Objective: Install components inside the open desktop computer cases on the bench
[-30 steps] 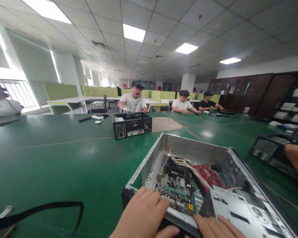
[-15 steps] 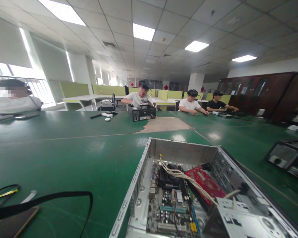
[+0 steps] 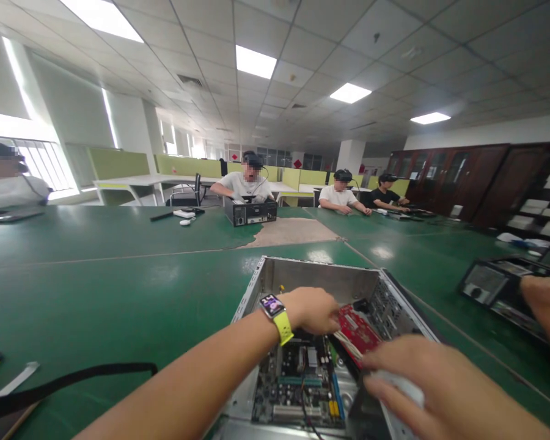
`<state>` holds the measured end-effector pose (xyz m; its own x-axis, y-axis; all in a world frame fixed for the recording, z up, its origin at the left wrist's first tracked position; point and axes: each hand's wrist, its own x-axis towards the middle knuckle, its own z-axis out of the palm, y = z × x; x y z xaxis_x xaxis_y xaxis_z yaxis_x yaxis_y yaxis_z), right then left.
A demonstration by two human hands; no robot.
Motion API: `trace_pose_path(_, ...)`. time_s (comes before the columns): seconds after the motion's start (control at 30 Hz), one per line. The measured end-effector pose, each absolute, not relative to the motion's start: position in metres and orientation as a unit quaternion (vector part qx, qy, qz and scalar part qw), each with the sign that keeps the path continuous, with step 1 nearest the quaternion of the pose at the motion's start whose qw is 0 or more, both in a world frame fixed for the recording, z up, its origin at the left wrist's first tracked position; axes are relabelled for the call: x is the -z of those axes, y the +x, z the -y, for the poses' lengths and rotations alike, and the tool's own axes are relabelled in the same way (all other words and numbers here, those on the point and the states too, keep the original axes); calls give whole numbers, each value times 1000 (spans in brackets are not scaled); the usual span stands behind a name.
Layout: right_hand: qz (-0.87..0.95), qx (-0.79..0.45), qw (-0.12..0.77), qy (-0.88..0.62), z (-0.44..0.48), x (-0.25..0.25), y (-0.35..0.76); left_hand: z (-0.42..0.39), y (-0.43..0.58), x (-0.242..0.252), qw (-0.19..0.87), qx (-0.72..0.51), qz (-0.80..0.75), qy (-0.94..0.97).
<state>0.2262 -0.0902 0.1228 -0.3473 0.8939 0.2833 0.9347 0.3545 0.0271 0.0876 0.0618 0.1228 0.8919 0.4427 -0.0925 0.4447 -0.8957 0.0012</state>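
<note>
An opened computer case (image 3: 245, 308) lies on the green table, its motherboard (image 3: 282, 397) and red card (image 3: 360, 327) showing inside. My left hand (image 3: 314, 310), below a watch with a yellow-green strap (image 3: 277, 316), is over the case beside the red card. Its fingers are curled round pale cables (image 3: 348, 344), which run out from beneath them. My right hand (image 3: 407, 379) hovers blurred over the drive bay at the lower right, its fingers apart and nothing seen between them.
Another opened case (image 3: 486, 287) stands at the right, with another person's hand (image 3: 547, 305) over it. Across the table, a person works at a black case (image 3: 252, 214). A black strap (image 3: 96, 370) lies at lower left.
Both my hands have come into view over the case, the left one closing on the cables. Another person's hand has appeared at the right edge. The whole view has turned slightly right.
</note>
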Motion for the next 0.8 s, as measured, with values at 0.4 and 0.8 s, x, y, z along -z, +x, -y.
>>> trace_pose_path(0.4,835,5,-248,-491,-104,-44,236,-51,87,-58,68,187,-160,967)
trace_pose_path(0.8,790,176,-139,-571,-64,-93,283,-58,88,-78,17,146,-181,972)
